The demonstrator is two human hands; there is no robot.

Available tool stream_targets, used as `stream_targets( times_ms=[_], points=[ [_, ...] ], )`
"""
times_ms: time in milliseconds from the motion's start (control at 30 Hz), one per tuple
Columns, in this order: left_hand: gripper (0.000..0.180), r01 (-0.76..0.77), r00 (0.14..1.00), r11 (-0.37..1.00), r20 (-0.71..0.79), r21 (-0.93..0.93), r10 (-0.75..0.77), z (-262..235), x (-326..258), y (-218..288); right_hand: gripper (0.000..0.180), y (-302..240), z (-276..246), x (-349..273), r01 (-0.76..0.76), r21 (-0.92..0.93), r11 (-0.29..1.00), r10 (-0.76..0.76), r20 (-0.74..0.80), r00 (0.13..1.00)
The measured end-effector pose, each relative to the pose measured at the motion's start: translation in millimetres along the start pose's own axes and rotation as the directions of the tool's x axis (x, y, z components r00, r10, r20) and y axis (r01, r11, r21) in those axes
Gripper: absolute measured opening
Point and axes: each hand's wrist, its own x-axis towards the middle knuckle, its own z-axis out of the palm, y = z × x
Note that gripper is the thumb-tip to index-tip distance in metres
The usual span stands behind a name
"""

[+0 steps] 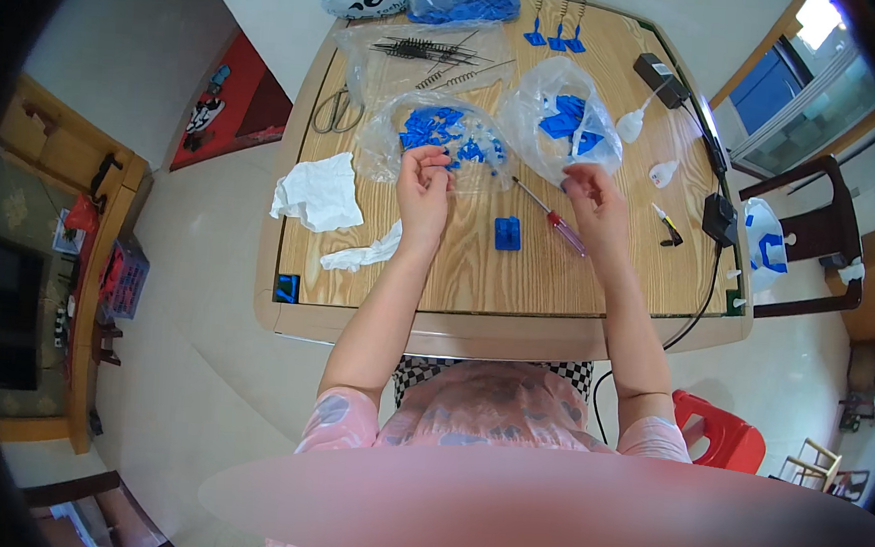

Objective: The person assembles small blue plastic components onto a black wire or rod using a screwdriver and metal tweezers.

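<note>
Hands apart: left hand (pixel 424 195) curled over a clear bag (pixel 373 151) of small, bright-blue plastic pieces (pixel 431 126); right hand (pixel 599 205) hung by a second bag (pixel 531 104) of larger, angular blue pieces (pixel 564 121). Couldn't tell if either gripped anything.

The wood-grained bench (pixel 457 287) with a pale rim carries one crumpled clear plastic bag (pixel 378 142) and, just to its right, another crumpled clear plastic bag (pixel 527 119). Left of them lie dark-handled metal scissors (pixel 323 122) and a crumpled white tissue (pixel 317 191). Nearer the front edge rest a square blue plastic piece (pixel 507 234) and a red-handled screwdriver (pixel 565 234); a boxy black power adapter (pixel 720 221) sits near the right edge.
</note>
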Motion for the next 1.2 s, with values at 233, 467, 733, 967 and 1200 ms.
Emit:
stream_targets(
  times_ms=[233,467,733,967,1200],
  points=[
    [0.021,0.104,0.986,0.993,0.121,0.063,-0.111,10,-7,2,0.018,-19,34,27,0.165,-0.077,0.983,-0.129,0.344,0.930],
    [0.023,-0.220,0.952,0.859,0.293,0.462,0.086,11,-20,15,0.019,-4,85,150,0.428,-0.177,0.886,-0.356,0.329,0.875],
    [0.018,-0.388,0.919,0.743,0.289,0.546,0.267,13,-23,9,0.024,44,171,238,0.494,-0.560,0.665,-0.280,0.426,0.860],
    [0.016,-0.383,0.923,0.739,0.262,0.554,0.282,11,-18,8,0.024,35,183,236,0.503,-0.690,0.521,-0.170,0.493,0.853],
    [0.015,-0.310,0.942,0.776,0.291,0.550,0.170,13,-19,14,0.020,-1,154,237,0.564,-0.505,0.653,-0.484,0.294,0.824]
  ],
)
